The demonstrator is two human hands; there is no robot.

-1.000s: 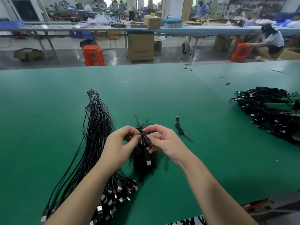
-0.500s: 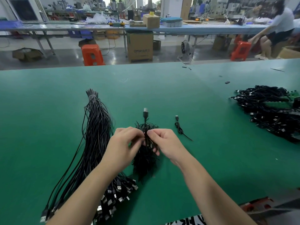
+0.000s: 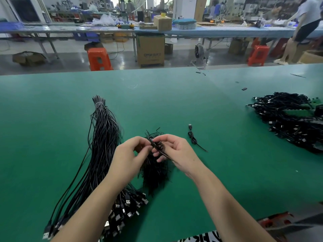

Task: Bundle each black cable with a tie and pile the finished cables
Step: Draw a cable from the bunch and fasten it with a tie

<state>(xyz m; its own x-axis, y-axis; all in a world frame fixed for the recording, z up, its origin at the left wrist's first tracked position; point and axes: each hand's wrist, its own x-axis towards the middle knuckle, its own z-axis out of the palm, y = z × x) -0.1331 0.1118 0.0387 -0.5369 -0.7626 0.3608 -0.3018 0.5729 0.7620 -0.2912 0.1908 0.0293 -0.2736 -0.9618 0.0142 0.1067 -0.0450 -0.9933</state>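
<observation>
Green table (image 3: 174, 105) stretching wide, long black bunch of loose cables (image 3: 103, 145) fanned out at left, finished pile (image 3: 293, 123) heaped well off at right. Lower centre, both hands raised just above a dark tuft of ties (image 3: 154, 173). Left hand (image 3: 128, 158) and right hand (image 3: 176, 151) both pinching one coiled cable (image 3: 156, 145), fingertips curled tight on its loops. Possibly a tie mid-twist there, too blurred to call. Light, limp, springy stuff by the look; best gripped at the coil's waist.
</observation>
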